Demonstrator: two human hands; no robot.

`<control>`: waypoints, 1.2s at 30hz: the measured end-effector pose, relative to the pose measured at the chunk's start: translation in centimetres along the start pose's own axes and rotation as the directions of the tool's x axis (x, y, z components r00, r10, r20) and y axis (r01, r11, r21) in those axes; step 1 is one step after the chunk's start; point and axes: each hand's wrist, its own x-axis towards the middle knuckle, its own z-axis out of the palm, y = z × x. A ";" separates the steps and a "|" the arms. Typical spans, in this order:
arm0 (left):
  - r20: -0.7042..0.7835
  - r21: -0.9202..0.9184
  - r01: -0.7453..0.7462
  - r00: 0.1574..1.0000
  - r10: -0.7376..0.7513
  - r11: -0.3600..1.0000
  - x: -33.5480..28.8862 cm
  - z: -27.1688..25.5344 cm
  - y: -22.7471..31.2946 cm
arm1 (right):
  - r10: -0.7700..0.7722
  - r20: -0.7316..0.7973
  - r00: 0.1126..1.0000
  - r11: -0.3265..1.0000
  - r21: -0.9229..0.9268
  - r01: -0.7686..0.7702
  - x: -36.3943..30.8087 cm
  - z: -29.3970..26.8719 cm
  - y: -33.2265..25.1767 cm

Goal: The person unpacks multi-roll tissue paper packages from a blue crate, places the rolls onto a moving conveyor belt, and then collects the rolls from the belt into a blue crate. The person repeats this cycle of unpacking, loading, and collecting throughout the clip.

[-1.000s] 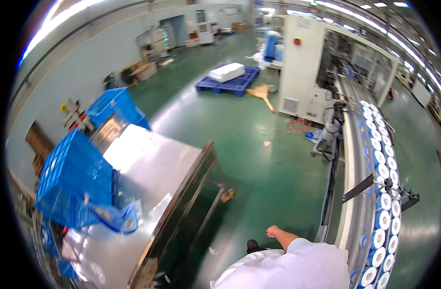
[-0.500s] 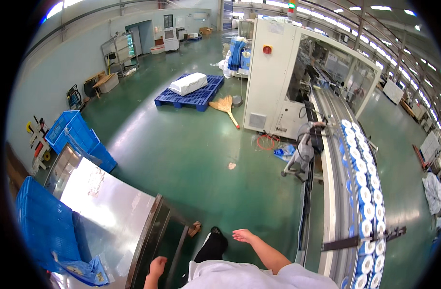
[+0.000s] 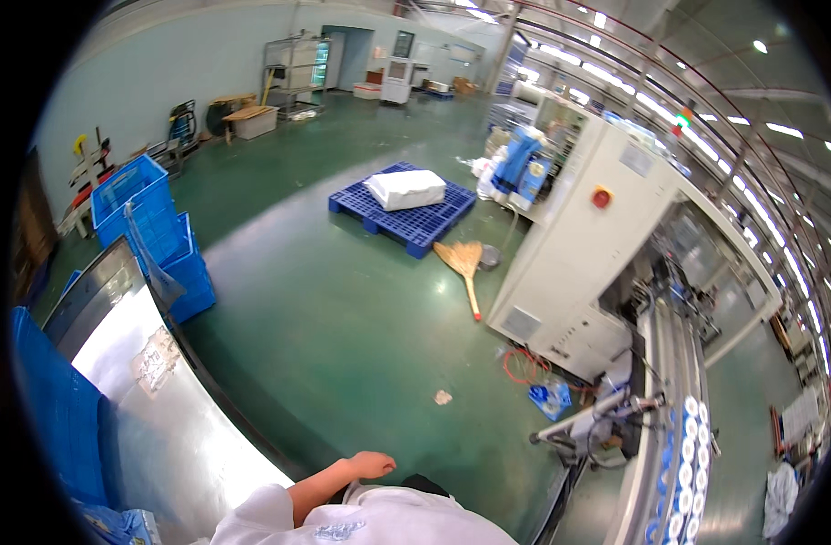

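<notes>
My left hand (image 3: 372, 464) swings out in front of my white shirt (image 3: 370, 518), above the green floor. Its fingers look loosely curled together, and nothing shows in them. Nearest to it is the metal table (image 3: 197, 436) on my left, and the hand is apart from it. My right hand is out of view.
Blue crates (image 3: 134, 204) stand by the table. Ahead, a blue pallet (image 3: 415, 238) bears a white wrapped bundle (image 3: 406, 189). A straw broom (image 3: 465, 263) lies by a tall white machine (image 3: 570, 245). White rolls (image 3: 686, 472) line a conveyor at right.
The view has tilted and moved nearer to the pallet and the machine. My left hand has swung forward, while my right hand has left the view.
</notes>
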 end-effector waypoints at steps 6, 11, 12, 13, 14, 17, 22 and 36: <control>0.007 -0.075 0.105 0.994 -0.105 0.992 9.5 -10.3 -9.2 | 0.020 -0.005 1.000 0.980 0.200 -0.018 9.5 -12.6 -17.2; -0.194 -0.354 0.310 0.899 -0.393 0.882 10.8 -12.2 -23.1 | -0.111 0.018 0.994 0.991 0.082 0.109 21.2 -23.1 -32.7; -0.216 -0.449 0.374 0.836 -0.505 0.811 9.4 -11.6 -27.0 | -0.150 0.026 0.988 0.988 0.024 0.150 24.5 -25.5 -36.2; -0.226 -0.541 0.427 0.756 -0.614 0.725 7.2 -10.7 -30.4 | -0.187 0.040 0.982 0.982 -0.022 0.188 27.8 -27.7 -39.9; -0.193 -0.588 0.518 0.656 -0.730 0.621 5.3 -9.2 -33.5 | -0.234 0.022 0.972 0.962 -0.139 0.235 31.5 -31.6 -43.1; 0.051 -0.552 0.743 0.482 -0.874 0.378 0.2 -9.4 -38.8 | -0.507 -0.084 0.858 0.689 -0.637 0.345 43.4 -44.4 -55.5; 0.172 -0.721 0.693 0.209 -0.963 0.021 -6.0 -17.2 -45.0 | -0.519 -0.320 0.793 0.688 0.394 0.609 49.0 -52.3 -95.3; 0.005 -0.817 0.519 0.443 -0.896 0.252 2.8 -51.9 -80.2 | -0.482 0.201 0.853 0.754 -0.400 0.521 60.0 -39.7 -111.5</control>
